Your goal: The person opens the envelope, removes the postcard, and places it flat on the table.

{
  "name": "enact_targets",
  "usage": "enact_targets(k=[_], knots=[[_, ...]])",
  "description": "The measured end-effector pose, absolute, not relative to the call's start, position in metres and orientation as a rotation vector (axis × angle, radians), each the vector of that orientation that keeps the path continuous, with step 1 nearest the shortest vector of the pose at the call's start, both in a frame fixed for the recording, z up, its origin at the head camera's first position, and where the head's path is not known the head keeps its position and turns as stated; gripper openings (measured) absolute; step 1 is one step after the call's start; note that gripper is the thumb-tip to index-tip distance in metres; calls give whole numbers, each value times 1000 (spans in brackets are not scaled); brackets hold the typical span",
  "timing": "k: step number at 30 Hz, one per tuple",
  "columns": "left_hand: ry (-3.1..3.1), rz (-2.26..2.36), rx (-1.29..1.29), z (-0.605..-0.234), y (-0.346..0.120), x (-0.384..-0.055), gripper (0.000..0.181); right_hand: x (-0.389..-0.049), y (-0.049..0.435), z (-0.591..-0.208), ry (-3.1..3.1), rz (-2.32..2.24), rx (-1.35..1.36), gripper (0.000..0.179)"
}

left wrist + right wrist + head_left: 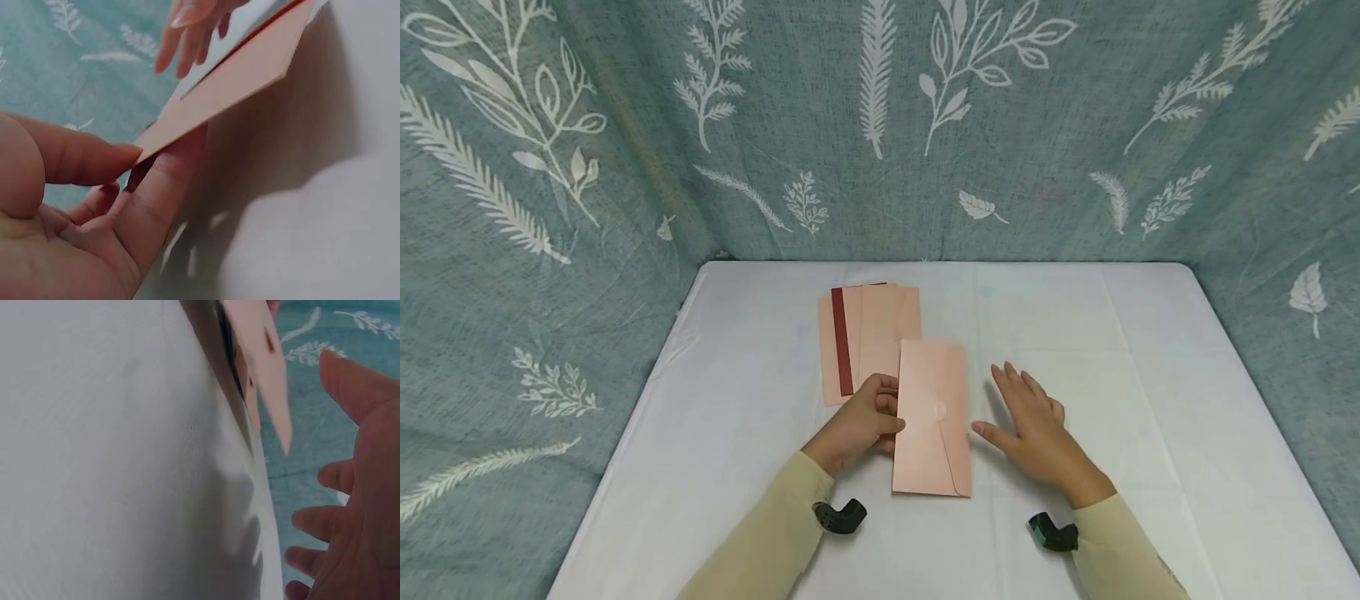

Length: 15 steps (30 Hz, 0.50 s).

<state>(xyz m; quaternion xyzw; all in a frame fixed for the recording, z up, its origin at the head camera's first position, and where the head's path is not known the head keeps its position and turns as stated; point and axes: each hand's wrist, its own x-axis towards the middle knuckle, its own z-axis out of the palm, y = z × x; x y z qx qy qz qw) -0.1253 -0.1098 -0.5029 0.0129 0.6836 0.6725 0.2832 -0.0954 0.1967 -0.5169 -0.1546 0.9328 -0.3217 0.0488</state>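
My left hand pinches the left edge of a pink envelope, thumb on top and fingers beneath. In the left wrist view the envelope is lifted off the cloth, and a shadow lies under it. Its flap side faces up in the head view, with a small round tab near the middle. To the right of the envelope, my right hand hovers with its fingers spread, touching nothing. In the right wrist view that hand is apart from the envelope.
Several overlapping pink envelopes, one with a dark red strip, lie just behind the held one. They rest on a table with a white cloth. A blue-green leaf-patterned curtain hangs at the back and sides.
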Motion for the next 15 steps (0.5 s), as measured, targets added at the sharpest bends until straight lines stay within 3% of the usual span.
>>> enact_targets(k=[15], knots=[[1973, 1744, -60, -506, -97, -102, 62, -92, 191, -519, 2854, -1015, -494, 94]])
